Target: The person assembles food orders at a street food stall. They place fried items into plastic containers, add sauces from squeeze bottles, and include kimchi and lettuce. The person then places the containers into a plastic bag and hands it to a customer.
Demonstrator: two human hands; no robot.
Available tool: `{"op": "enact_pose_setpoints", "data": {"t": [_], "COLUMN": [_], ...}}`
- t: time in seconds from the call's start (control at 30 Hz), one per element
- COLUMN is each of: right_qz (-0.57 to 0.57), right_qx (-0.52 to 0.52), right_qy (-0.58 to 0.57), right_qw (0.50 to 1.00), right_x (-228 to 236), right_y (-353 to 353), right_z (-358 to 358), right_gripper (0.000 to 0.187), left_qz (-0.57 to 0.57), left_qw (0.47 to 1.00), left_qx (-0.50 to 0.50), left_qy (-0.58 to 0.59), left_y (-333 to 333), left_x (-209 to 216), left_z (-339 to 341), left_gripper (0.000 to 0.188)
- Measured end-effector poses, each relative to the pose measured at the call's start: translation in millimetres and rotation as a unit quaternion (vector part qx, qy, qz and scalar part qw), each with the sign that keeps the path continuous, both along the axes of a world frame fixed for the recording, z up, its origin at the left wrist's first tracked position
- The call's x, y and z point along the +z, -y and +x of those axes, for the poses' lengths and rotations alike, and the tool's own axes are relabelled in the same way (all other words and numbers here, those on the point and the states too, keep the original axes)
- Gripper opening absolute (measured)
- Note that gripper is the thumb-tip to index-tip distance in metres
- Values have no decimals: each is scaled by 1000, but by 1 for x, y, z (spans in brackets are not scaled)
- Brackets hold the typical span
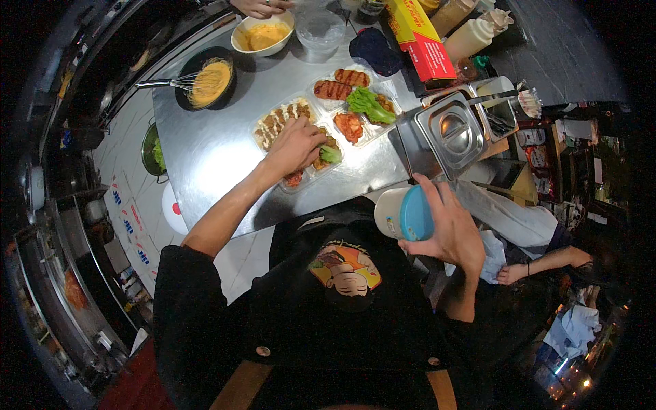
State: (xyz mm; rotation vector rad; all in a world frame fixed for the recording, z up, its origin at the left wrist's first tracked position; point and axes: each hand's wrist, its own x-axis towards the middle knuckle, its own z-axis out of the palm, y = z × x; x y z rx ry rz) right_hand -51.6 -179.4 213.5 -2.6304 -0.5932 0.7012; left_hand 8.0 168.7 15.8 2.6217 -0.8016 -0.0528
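My left hand point(296, 145) is over the nearer clear food tray point(301, 186), its fingers bent down and drawn together; what they hold, if anything, is hidden. In that tray lie brown meat streaked with white sauce point(287, 113), a lettuce leaf point(331, 154) and some reddish food point(293, 178). My right hand point(447, 225) grips a pale tub with a blue lid point(413, 213), tilted on its side just off the table's near edge. Beyond my left hand, a second clear tray point(367, 139) carries browned patties point(333, 89), lettuce point(370, 104) and a reddish portion point(349, 127).
On the steel table point(205, 147) stand a black bowl with a whisk point(207, 83) and a white bowl of yellow mix point(265, 35). Another person's hand point(262, 7) is beside it. Lidded steel containers point(451, 133) and a red-yellow box point(424, 48) are right. Another person's arm point(547, 263) shows lower right.
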Motion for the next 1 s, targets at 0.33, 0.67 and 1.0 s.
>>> {"op": "enact_pose_setpoints", "data": {"t": [0.33, 0.67, 1.0], "right_qz": [-39, 426, 217], "right_qx": [9, -177, 8], "right_qy": [69, -261, 258], "right_qw": [997, 848, 941], "right_x": [-22, -147, -156], "right_y": [-53, -24, -121], "right_z": [6, 40, 73], "right_gripper": [117, 98, 116], "left_qz": [-567, -545, -573], "left_qw": [702, 759, 653], "left_qx": [58, 202, 476], "left_qy": [-427, -294, -135], "left_y": [105, 76, -37], "left_x": [39, 11, -17], "left_z": [-92, -123, -194], "left_gripper": [103, 90, 25]}}
